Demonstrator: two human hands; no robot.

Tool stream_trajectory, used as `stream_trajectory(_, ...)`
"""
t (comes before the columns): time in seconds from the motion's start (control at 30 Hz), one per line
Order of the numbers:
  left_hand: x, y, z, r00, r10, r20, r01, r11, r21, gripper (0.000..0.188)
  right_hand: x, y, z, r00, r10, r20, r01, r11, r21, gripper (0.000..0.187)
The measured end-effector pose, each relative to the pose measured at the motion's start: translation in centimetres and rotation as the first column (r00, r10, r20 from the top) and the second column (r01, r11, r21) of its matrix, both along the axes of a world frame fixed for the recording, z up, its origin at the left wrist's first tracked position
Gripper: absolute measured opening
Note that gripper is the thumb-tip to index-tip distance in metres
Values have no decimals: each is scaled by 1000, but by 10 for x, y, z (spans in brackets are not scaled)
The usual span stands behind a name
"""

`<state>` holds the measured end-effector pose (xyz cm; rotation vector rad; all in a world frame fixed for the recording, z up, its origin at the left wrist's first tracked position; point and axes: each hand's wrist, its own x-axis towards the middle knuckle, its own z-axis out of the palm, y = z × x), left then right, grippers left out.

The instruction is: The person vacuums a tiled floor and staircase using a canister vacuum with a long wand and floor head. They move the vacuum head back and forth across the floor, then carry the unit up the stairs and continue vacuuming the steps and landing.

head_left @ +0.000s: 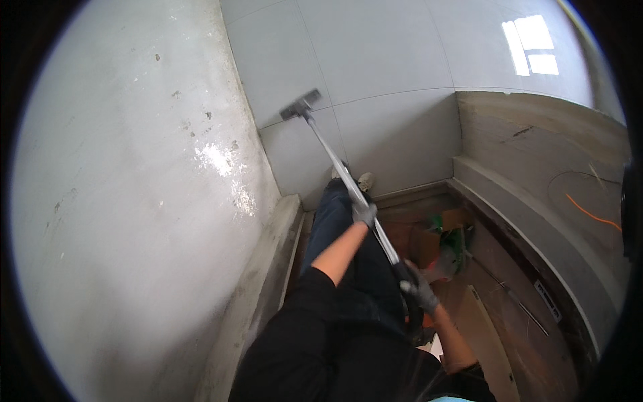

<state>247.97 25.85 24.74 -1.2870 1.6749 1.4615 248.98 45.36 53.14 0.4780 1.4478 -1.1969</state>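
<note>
Both my hands wear grey gloves and hold a vacuum cleaner wand (343,173), a long silver tube running diagonally away from me. My left hand (365,214) is wrapped round the middle of the tube. Nearer to my body, my right hand (419,292) grips the black handle (402,271) at its end. At the far end, the flat grey floor nozzle (301,105) rests on the large light grey tiles (392,130), close to the left wall. It looks slightly blurred. What lies below the handle is mostly hidden by my arm and body.
A scuffed whitish wall (147,167) rises at left, with a ledge (268,268) at its foot. My shoes (366,181) stand at the tile edge. At right lie green and brown packaging (450,244), a metal rod (526,308), a board (492,335) and an orange cord (593,214).
</note>
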Motion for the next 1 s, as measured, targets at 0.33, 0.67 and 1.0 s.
stream_trajectory(0.33, -124, -225, -121, 902, 431, 1, -429, 898, 94, 111, -132, -208, -108, 992, 124, 24, -121, 987, -101, 80)
stream_trajectory(0.67, -50, -109, -76, 956, 290, 39, -292, 955, 54, 103, -93, -107, -82, 960, 281, 1, -281, 958, -54, 87)
stream_trajectory(1.0, 55, 64, -25, 944, 149, 294, -238, 925, 296, 109, -19, 4, 49, 952, 300, 60, -306, 938, 166, 89)
